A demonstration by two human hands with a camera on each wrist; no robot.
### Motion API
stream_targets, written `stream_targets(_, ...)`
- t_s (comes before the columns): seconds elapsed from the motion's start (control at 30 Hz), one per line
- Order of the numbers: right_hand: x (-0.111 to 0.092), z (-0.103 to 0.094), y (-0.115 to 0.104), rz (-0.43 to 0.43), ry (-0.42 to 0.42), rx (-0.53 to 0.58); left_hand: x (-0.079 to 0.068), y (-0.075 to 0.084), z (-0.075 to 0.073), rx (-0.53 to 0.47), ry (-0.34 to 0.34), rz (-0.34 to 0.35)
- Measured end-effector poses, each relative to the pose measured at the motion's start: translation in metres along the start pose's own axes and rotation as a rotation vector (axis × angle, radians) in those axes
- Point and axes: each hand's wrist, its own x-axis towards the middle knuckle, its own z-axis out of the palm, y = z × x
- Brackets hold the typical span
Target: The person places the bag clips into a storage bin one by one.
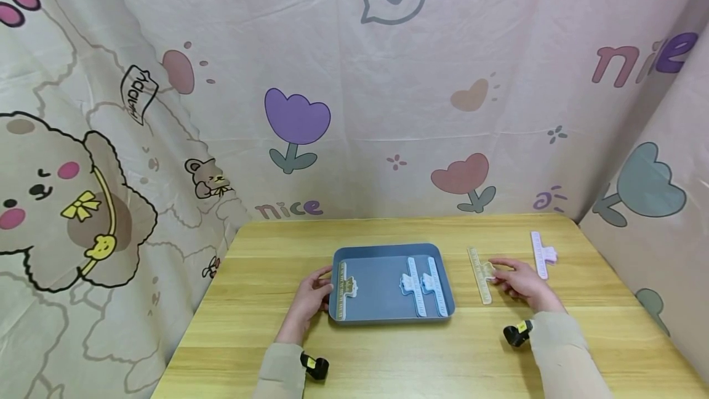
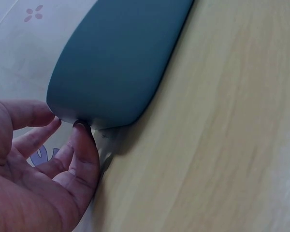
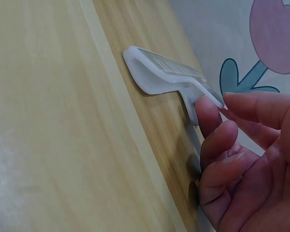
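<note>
A blue-grey tray [image 1: 379, 320] holds one olive-toned ruler clip [image 1: 342, 291] at its left and two light blue ruler clips, one [image 1: 416, 288] beside the other [image 1: 437, 288], at its right. My left hand [image 1: 311, 295] holds the tray's left end, thumb at the rim and bent fingers against the outer wall [image 2: 106, 87]. Right of the tray, my right hand [image 1: 519, 282] pinches the tab of a pale yellow ruler clip [image 1: 479, 276] between thumb and fingers. That clip's white edge [image 3: 150, 82] shows close over the wood in the right wrist view.
A lilac ruler clip [image 1: 538, 255] lies at the back right of the wooden table [image 1: 388, 362]. Patterned cloth [image 1: 354, 79] hangs behind the table and along both sides. Each wrist carries a small black camera, one on the left [image 1: 316, 367] and one on the right [image 1: 517, 334].
</note>
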Motion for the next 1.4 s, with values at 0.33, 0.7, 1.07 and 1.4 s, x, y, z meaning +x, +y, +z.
stream_targets(0.33,-0.001,0.002,0.002,0.008,0.019,-0.013,0.000,-0.001,-0.001,0.008,0.006,-0.007)
stream_targets(0.7,-0.002,0.002,0.001,0.043,-0.013,0.037,0.000,0.001,0.000,0.010,0.018,-0.010)
stream_targets(1.07,-0.002,0.006,0.003,0.034,-0.025,0.112,0.000,0.002,0.000,0.003,0.019,-0.017)
stream_targets(1.4,-0.004,0.017,-0.001,-0.008,-0.005,0.231,-0.003,0.006,0.001,0.001,0.009,-0.010)
